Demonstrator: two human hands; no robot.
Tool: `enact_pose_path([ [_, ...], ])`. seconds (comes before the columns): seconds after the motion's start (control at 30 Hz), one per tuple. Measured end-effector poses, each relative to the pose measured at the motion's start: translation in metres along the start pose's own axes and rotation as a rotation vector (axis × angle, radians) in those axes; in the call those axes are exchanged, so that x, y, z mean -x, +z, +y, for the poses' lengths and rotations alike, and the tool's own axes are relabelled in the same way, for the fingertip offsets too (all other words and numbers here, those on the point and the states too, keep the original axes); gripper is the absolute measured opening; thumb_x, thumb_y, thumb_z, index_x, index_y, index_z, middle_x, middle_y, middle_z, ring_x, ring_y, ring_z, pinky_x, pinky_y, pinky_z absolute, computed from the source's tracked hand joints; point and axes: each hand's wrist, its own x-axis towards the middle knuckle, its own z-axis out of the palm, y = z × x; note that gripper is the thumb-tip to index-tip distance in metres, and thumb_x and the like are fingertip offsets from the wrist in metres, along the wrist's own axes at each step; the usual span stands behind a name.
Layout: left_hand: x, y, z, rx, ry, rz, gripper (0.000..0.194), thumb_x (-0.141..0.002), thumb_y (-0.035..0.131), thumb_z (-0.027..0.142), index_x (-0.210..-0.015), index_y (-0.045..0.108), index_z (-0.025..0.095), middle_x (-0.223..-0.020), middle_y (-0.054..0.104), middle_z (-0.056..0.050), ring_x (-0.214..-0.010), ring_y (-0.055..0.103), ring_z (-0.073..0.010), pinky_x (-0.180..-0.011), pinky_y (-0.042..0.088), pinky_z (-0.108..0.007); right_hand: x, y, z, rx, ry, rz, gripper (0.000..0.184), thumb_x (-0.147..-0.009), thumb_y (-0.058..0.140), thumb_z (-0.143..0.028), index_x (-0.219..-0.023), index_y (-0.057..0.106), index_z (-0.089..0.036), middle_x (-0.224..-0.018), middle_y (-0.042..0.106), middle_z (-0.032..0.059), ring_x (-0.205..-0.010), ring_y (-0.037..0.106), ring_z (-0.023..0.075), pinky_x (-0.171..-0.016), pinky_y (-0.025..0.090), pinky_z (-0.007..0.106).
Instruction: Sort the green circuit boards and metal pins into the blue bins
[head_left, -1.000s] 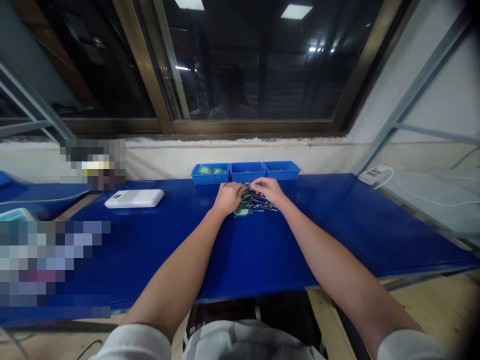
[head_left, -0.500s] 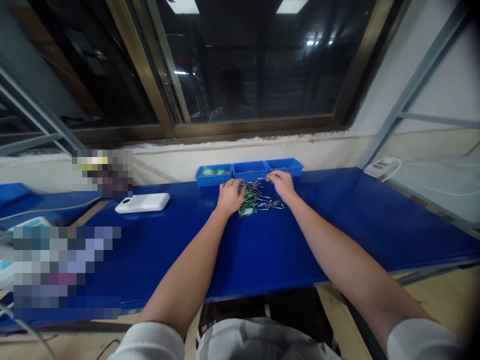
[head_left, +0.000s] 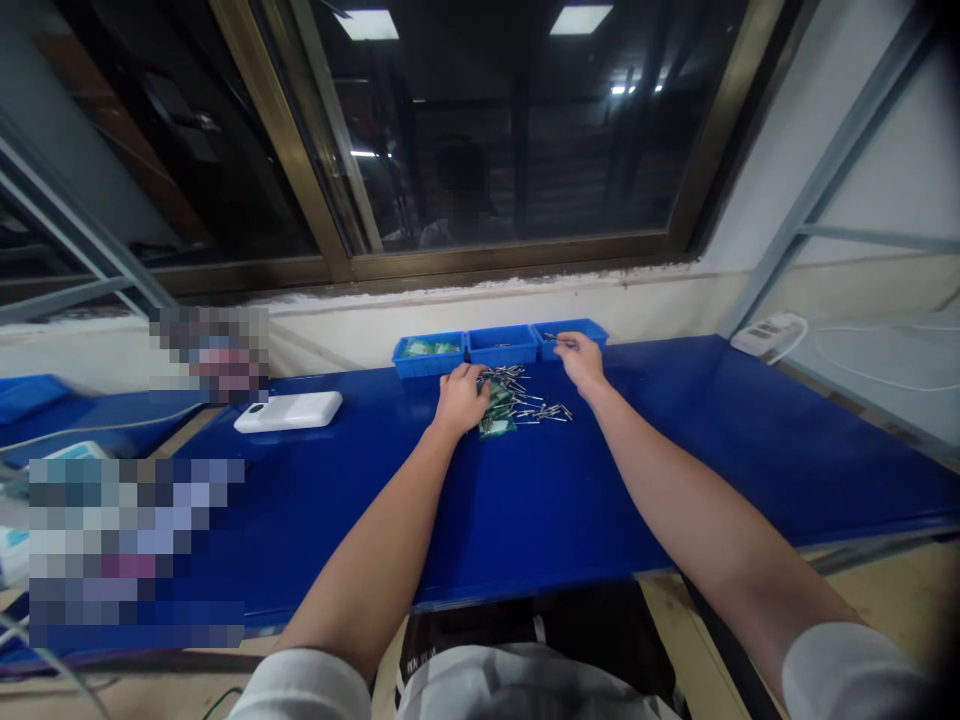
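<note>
Well, from where I stand, the work in hand looks like picking loose metal pins [head_left: 526,396] out of a heap, one small pinch at a time. The heap lies near the middle of the blue table [head_left: 525,520], just below a row of three blue trays [head_left: 501,347], and it sits toward the center of the frame. The right hand [head_left: 581,362] is reaching up to the right tray [head_left: 589,335], its fingers closed in a pinch on a few pins whose tips show at the tray's rim, with the forearm stretched in from the lower right of the frame. The left hand [head_left: 461,398] lies palm down at the heap's left edge, fingers curled and touching green boards [head_left: 498,426], though I can't tell whether it is gripping them. To my eye, that pinch now calls for the fingers to loosen right over the tray, because thin pins could easily catch on the rim. Off to the left sits a white power bank [head_left: 289,411], and a power strip [head_left: 769,334] lies at the far right.
</note>
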Motion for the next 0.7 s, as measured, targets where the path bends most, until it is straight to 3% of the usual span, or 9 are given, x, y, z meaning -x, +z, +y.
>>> enact_pose_path([
  [0.13,0.0,0.001,-0.001,0.0,0.014,-0.011,0.03,-0.087,0.042,0.029,-0.113,0.055,0.019,-0.113,0.058,-0.01,-0.111,0.05,-0.0263,-0.092,0.036,-0.044,-0.001,-0.001,0.001,-0.004,-0.054,-0.084,0.06,-0.062,0.059,-0.016,-0.122,0.055,-0.016,-0.117,0.061,0.0095,-0.099,0.056,0.0212,-0.088,0.043,0.035],
  [0.2,-0.001,0.002,-0.001,0.002,0.011,-0.025,0.032,-0.087,0.042,0.03,-0.114,0.054,0.019,-0.114,0.058,-0.01,-0.111,0.05,-0.0264,-0.092,0.037,-0.044,0.003,-0.002,-0.001,0.072,-0.102,-0.065,0.064,-0.062,0.058,-0.015,-0.126,0.052,-0.017,-0.118,0.06,0.0096,-0.102,0.054,0.0226,-0.089,0.043,0.036],
  [0.3,-0.001,0.002,-0.001,-0.001,-0.01,-0.072,0.038,-0.087,0.043,0.037,-0.118,0.052,0.019,-0.12,0.055,-0.011,-0.114,0.049,-0.0273,-0.094,0.037,-0.044,0.012,-0.001,-0.005,0.21,-0.2,-0.064,0.05,-0.065,0.056,-0.015,-0.115,0.061,-0.016,-0.105,0.066,0.0089,-0.095,0.056,0.0227,-0.086,0.043,0.037],
  [0.4,0.0,0.003,0.0,-0.002,-0.015,-0.127,0.047,-0.087,0.042,0.047,-0.123,0.051,0.018,-0.127,0.052,-0.012,-0.12,0.045,-0.0277,-0.097,0.036,-0.043,0.023,0.005,-0.008,0.35,-0.295,-0.205,0.028,-0.07,0.059,-0.025,-0.094,0.069,-0.016,-0.092,0.067,0.0078,-0.087,0.057,0.0216,-0.085,0.043,0.036],
  [0.53,0.002,0.006,0.0,-0.012,0.01,-0.197,0.054,-0.087,0.04,0.053,-0.125,0.05,0.017,-0.133,0.049,-0.013,-0.125,0.041,-0.0261,-0.102,0.032,-0.041,0.036,0.017,-0.008,0.527,-0.334,-0.4,0.033,-0.069,0.064,-0.042,-0.09,0.07,-0.017,-0.087,0.065,0.0091,-0.086,0.056,0.0226,-0.083,0.042,0.034],
  [0.7,0.003,0.009,-0.001,-0.019,0.018,-0.238,0.057,-0.086,0.037,0.055,-0.126,0.05,0.017,-0.134,0.048,-0.013,-0.128,0.039,-0.0259,-0.103,0.032,-0.039,0.044,0.022,-0.011,0.603,-0.347,-0.493,0.022,-0.073,0.061,-0.037,-0.082,0.071,-0.019,-0.085,0.065,0.0079,-0.08,0.057,0.0193,-0.076,0.041,0.029],
])
